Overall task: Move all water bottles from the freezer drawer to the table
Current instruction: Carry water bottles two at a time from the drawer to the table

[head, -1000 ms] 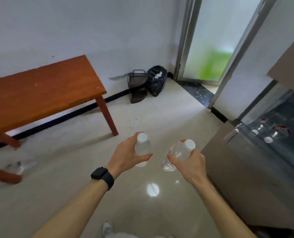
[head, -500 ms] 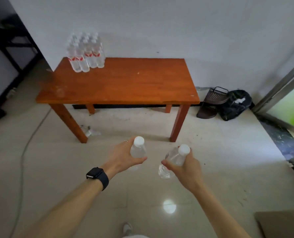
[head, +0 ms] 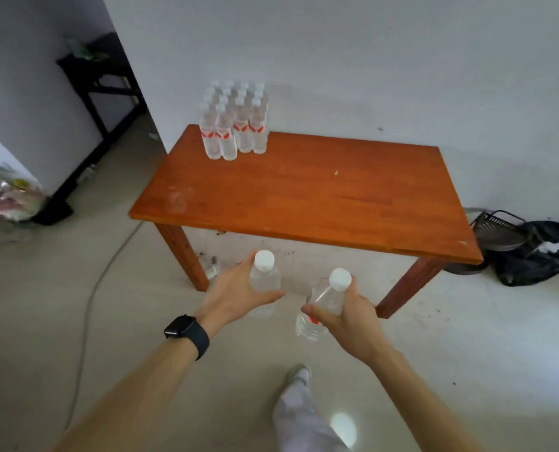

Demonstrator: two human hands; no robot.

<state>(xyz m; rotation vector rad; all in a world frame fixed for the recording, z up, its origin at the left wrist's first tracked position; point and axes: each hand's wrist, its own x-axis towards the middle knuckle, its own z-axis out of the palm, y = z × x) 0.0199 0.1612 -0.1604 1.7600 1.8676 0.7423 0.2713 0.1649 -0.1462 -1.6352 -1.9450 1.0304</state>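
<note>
**Position.** I am viewing the orange-brown rectangular wooden table (head: 304, 197) from just short of its near long edge. The freezer drawer is not showing, so I cannot tell how many bottles are left in it.

**Hands.** The left hand (head: 235, 295), with a black wristwatch (head: 186, 331) on its wrist, is wrapping fingers and thumb round a clear plastic water bottle with a white cap (head: 264, 277). It is holding the bottle upright in front of the table's near-left leg. The right hand (head: 350, 316) is gripping a second clear white-capped bottle with a red label (head: 327, 298), tilted so that its cap is leaning toward the table. Both bottles are hanging short of the near edge and touching nothing else.

**On the table.** A tight block of matching red-labelled bottles (head: 235, 125) is standing at the table's far-left corner, beside the wall.

**Assessment.** I am judging this to be the carry-in, with the set-down to follow. Both bottles need to come up above the near edge before they go forward over the top. The right bottle needs righting first, or it is likely to topple on release. I am recommending a spot just beside the near face of the block, close but not nudging the front row, since one knock could fell several bottles. The walls look thin, so I am advising a light grip and setting the bases flat, one hand releasing at a time.

**Hazard.** A grey cable (head: 89, 305) is lying on the floor left of the table, well apart from the approach line.
</note>
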